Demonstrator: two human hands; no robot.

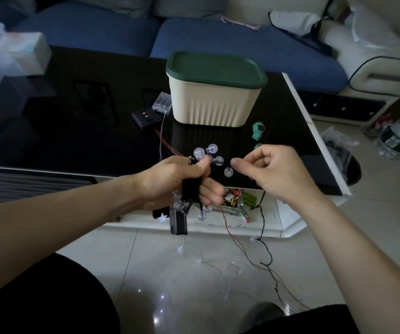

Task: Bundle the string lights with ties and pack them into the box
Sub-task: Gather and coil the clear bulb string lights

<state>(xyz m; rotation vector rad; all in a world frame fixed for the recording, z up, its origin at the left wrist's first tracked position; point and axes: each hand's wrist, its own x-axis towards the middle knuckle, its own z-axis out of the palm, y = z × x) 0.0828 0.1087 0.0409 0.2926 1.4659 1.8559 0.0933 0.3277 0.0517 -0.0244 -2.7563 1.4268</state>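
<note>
My left hand (182,183) grips a folded bundle of black-wired string lights (208,155), with clear round bulbs sticking out above the thumb and hanging below the fist. A black battery case (178,221) dangles under that hand. My right hand (273,173) pinches the black wire just right of the bundle, and the wire trails down past the table edge onto the floor (264,237). The cream box (214,100) with its dark green lid on stands on the black table behind the hands. A green tie roll (258,130) lies right of the box.
A clear battery holder (162,103) and a black switch box (146,119) with red and silver wires lie left of the cream box. More thin wire with star lights lies on the tiled floor (194,256). A blue sofa (218,39) stands behind the table; bottles stand at right.
</note>
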